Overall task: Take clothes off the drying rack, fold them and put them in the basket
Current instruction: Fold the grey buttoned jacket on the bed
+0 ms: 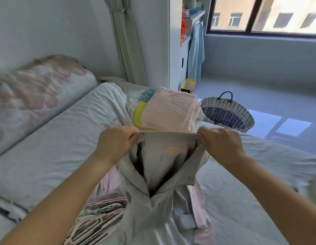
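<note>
Head camera, the only view we get, and it looks down two bare forearms to a grey collared shirt (164,167). The left hand (116,142) pinches one end of the shirt's top edge with its fingers curled round the cloth. The right hand (222,144) grips the other end the same way, and the edge runs taut between them. The collar and open placket hang below, and the shirt's lower part drapes down toward the bed (56,142).

Under the shirt lies a pink garment (199,209), not folded. Just left of it is a heap of plastic hangers (100,223). Further up the bed sits a folded pink striped stack (169,110) with yellow and teal pieces tucked at its left side.

The woven basket (222,101) stands on the floor just past the far corner of the bed, and no clothes show inside it. No drying rack is in view, though a pale blue garment (196,53) hangs by the wardrobe near the window.

My read is that we're at the folding step. The shirt is off its hanger and spread out, ready to be laid down.

The next move likely calls for lowering it flat on a bare stretch of bed, front down, with the top edge held level so the sleeves can be turned in. That cloth is soft and limp, so uneven tension would skew the fold. The basket waits for later.
</note>
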The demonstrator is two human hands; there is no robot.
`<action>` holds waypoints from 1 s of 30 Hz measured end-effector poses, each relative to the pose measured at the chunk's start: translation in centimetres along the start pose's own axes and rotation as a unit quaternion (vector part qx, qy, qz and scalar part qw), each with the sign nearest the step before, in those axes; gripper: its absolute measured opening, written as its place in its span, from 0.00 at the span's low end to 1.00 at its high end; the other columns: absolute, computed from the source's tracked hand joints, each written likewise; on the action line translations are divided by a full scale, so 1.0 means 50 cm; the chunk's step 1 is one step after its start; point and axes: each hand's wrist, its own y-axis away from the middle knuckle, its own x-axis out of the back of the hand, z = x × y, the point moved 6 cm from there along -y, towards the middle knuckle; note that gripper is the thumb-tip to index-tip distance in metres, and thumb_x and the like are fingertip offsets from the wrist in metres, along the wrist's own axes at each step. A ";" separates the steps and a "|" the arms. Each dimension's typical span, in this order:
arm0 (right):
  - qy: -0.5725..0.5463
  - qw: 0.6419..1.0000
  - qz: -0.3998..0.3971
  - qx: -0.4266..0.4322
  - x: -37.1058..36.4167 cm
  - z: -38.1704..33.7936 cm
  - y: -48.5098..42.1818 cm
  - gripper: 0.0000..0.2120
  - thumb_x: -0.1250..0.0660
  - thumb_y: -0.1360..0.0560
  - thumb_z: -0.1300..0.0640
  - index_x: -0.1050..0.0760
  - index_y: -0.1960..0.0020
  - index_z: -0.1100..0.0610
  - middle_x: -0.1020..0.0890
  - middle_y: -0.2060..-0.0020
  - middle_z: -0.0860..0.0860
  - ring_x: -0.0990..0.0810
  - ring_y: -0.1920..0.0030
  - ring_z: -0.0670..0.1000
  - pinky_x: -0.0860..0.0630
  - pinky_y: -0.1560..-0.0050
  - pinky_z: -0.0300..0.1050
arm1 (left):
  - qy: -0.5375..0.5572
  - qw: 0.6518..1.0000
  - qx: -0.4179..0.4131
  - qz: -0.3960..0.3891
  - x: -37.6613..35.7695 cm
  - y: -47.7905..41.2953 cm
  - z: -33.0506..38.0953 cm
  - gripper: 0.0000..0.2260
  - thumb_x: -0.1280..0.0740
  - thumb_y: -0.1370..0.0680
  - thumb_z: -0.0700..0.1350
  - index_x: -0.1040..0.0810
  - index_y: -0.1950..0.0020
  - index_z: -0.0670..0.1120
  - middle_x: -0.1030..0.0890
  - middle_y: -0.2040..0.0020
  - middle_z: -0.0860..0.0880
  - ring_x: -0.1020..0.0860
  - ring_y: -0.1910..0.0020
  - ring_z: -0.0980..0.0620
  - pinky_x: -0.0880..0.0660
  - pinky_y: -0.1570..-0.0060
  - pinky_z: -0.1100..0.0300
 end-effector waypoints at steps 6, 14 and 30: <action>-0.208 0.946 -0.162 -0.191 0.085 0.063 -0.028 0.16 0.38 0.24 0.61 0.24 0.38 0.51 0.17 0.62 0.53 0.17 0.69 0.51 0.21 0.63 0.40 | 0.013 0.995 0.085 -0.051 0.065 -0.104 0.082 0.15 0.37 0.22 0.55 0.23 0.65 0.51 0.23 0.68 0.47 0.22 0.62 0.41 0.31 0.67 0.54; -0.428 0.873 -0.104 -0.209 0.245 0.104 -0.059 0.06 0.33 0.26 0.63 0.17 0.59 0.58 0.16 0.60 0.62 0.19 0.59 0.55 0.23 0.46 0.56 | 0.319 0.917 0.228 -0.072 0.146 -0.175 0.176 0.04 0.33 0.22 0.45 0.18 0.51 0.49 0.17 0.66 0.51 0.20 0.75 0.56 0.27 0.78 0.65; -0.193 0.945 0.178 -0.193 0.455 0.239 -0.008 0.08 0.33 0.24 0.51 0.21 0.58 0.53 0.20 0.66 0.48 0.25 0.62 0.49 0.34 0.62 0.28 | 0.214 0.964 -0.131 0.091 0.195 -0.267 0.405 0.13 0.38 0.22 0.50 0.27 0.58 0.40 0.24 0.49 0.44 0.27 0.51 0.49 0.32 0.53 0.60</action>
